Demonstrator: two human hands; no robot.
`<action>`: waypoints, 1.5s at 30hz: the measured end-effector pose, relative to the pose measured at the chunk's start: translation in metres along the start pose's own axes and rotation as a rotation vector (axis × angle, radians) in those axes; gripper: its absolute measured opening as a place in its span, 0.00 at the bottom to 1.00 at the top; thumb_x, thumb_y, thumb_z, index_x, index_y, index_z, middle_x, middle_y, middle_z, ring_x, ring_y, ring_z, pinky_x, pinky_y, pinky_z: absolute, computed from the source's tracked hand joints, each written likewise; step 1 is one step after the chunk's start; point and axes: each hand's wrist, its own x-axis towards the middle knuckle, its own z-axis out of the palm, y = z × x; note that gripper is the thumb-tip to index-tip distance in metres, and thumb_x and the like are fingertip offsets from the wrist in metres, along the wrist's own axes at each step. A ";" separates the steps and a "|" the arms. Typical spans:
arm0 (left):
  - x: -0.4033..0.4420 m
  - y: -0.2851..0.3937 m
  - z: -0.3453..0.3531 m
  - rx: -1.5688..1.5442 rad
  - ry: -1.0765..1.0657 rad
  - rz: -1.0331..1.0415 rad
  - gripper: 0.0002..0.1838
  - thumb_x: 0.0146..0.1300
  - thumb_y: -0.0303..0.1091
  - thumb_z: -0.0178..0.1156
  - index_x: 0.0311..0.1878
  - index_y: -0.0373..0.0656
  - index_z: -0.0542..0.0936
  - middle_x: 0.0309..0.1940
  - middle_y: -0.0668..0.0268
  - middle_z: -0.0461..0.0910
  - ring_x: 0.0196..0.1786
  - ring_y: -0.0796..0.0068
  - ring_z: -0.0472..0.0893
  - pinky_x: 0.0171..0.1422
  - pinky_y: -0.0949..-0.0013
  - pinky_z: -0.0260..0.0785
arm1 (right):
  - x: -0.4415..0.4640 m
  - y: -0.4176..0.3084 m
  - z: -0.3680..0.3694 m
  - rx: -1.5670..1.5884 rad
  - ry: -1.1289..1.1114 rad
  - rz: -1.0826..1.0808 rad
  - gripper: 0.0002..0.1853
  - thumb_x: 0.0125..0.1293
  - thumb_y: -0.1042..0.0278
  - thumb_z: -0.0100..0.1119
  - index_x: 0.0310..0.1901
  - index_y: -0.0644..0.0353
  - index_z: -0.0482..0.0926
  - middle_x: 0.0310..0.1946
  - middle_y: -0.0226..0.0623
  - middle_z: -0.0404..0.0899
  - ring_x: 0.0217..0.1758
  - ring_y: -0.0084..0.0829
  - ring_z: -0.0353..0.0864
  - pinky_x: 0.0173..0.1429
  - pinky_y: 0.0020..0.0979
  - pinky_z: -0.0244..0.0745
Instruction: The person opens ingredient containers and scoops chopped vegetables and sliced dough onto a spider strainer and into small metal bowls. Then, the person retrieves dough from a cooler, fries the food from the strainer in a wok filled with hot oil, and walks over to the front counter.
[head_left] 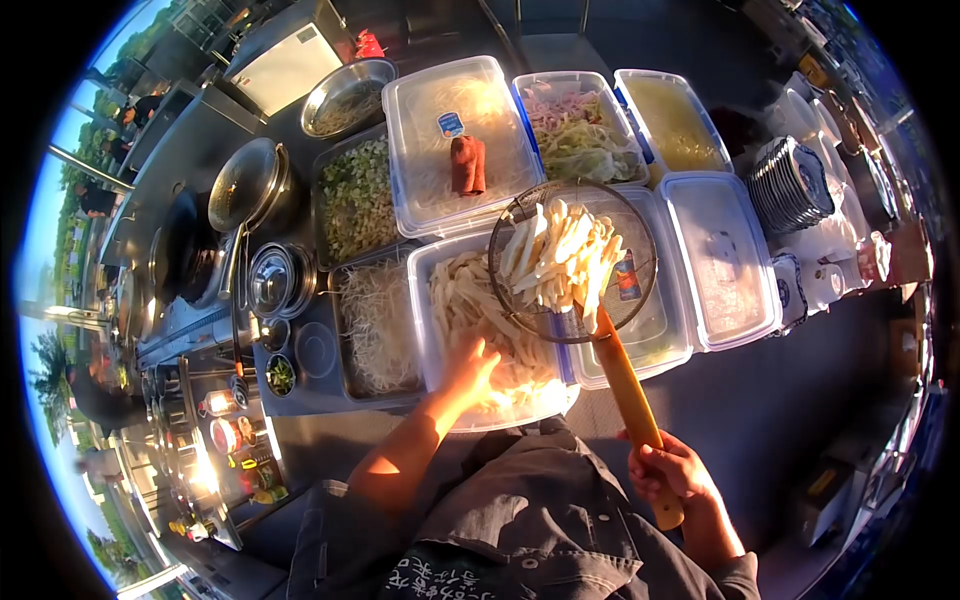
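Note:
My right hand (670, 466) is wrapped around the wooden handle of a wire-mesh strainer (626, 385). A heap of thick, pale strips like noodles (562, 250) lies in its round basket, which is over the lidded containers. My left hand (470, 372) is at an open plastic container (420, 330) holding more of the same strips (470, 300). Its fingers are apart and touch or hover just over the strips; I cannot tell which. Nothing shows in that hand.
Left of the container are trays of bean sprouts (375, 325) and chopped greens (357, 195). A folded reddish-brown cloth (468, 166) lies on a lidded box (415, 100). More lidded boxes (720, 260) stand right, beside stacked dark trays (790, 185). Pans (245, 180) are at left.

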 end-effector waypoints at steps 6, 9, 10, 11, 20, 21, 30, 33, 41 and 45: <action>0.011 -0.021 -0.022 -0.497 0.113 -0.115 0.18 0.46 0.18 0.60 0.44 0.38 0.78 0.44 0.52 0.76 0.45 0.52 0.79 0.47 0.57 0.73 | 0.002 0.000 0.001 0.010 0.013 0.005 0.23 0.71 0.65 0.55 0.64 0.64 0.66 0.26 0.34 0.70 0.19 0.21 0.64 0.25 0.24 0.64; 0.010 -0.041 -0.025 -1.230 0.155 -0.405 0.17 0.52 0.20 0.60 0.47 0.38 0.77 0.45 0.56 0.79 0.47 0.62 0.79 0.50 0.64 0.72 | 0.001 0.000 0.003 0.005 0.027 -0.008 0.24 0.71 0.66 0.55 0.64 0.64 0.66 0.26 0.34 0.70 0.19 0.21 0.64 0.25 0.24 0.64; 0.010 -0.054 -0.019 -1.560 0.235 -0.575 0.18 0.55 0.21 0.59 0.50 0.39 0.76 0.46 0.58 0.79 0.48 0.66 0.79 0.50 0.65 0.72 | 0.001 0.000 0.003 0.003 0.029 -0.010 0.23 0.70 0.66 0.55 0.64 0.64 0.66 0.26 0.34 0.70 0.19 0.21 0.64 0.25 0.24 0.65; 0.013 -0.070 -0.014 -1.994 0.257 -0.787 0.20 0.58 0.22 0.60 0.55 0.40 0.74 0.47 0.62 0.80 0.48 0.70 0.79 0.51 0.65 0.72 | 0.001 0.000 0.003 0.000 0.030 -0.012 0.23 0.70 0.66 0.55 0.64 0.64 0.66 0.26 0.35 0.70 0.19 0.21 0.64 0.25 0.24 0.65; 0.038 -0.015 -0.169 -1.009 0.346 -0.283 0.24 0.53 0.15 0.60 0.56 0.39 0.73 0.45 0.63 0.82 0.48 0.75 0.81 0.51 0.72 0.73 | 0.002 0.006 0.008 -0.081 0.088 0.038 0.22 0.70 0.67 0.54 0.63 0.64 0.65 0.25 0.34 0.71 0.18 0.21 0.65 0.23 0.24 0.64; 0.047 -0.005 -0.180 -0.991 0.354 -0.265 0.24 0.53 0.16 0.61 0.55 0.39 0.74 0.46 0.62 0.81 0.49 0.74 0.80 0.53 0.71 0.72 | 0.002 0.007 0.009 -0.082 0.088 0.037 0.22 0.70 0.67 0.54 0.63 0.64 0.65 0.25 0.34 0.71 0.18 0.21 0.65 0.23 0.24 0.64; 0.100 0.017 -0.174 -0.805 0.469 0.012 0.18 0.58 0.21 0.63 0.53 0.37 0.75 0.48 0.58 0.80 0.49 0.67 0.82 0.51 0.67 0.76 | 0.010 0.016 0.017 -0.090 -0.042 0.083 0.22 0.72 0.66 0.52 0.64 0.63 0.65 0.24 0.32 0.69 0.20 0.21 0.65 0.25 0.23 0.63; 0.081 0.013 -0.193 -1.111 0.510 -0.146 0.14 0.65 0.20 0.58 0.53 0.34 0.75 0.45 0.61 0.81 0.42 0.75 0.82 0.43 0.70 0.79 | 0.009 0.020 0.017 -0.055 -0.060 0.084 0.22 0.72 0.66 0.51 0.64 0.63 0.64 0.24 0.32 0.68 0.20 0.21 0.65 0.25 0.23 0.64; 0.019 -0.027 -0.172 -1.363 0.442 -0.288 0.14 0.63 0.28 0.63 0.51 0.37 0.78 0.36 0.62 0.83 0.34 0.74 0.83 0.38 0.70 0.79 | 0.006 0.028 0.025 -0.003 -0.015 0.002 0.22 0.72 0.67 0.53 0.64 0.65 0.64 0.24 0.34 0.69 0.19 0.22 0.65 0.24 0.25 0.64; -0.004 -0.046 -0.116 -0.952 0.164 -0.483 0.23 0.59 0.31 0.69 0.56 0.37 0.74 0.38 0.64 0.81 0.41 0.72 0.83 0.47 0.68 0.77 | 0.008 0.036 0.028 0.023 0.004 -0.019 0.24 0.71 0.66 0.55 0.64 0.65 0.65 0.24 0.35 0.70 0.19 0.23 0.65 0.23 0.25 0.64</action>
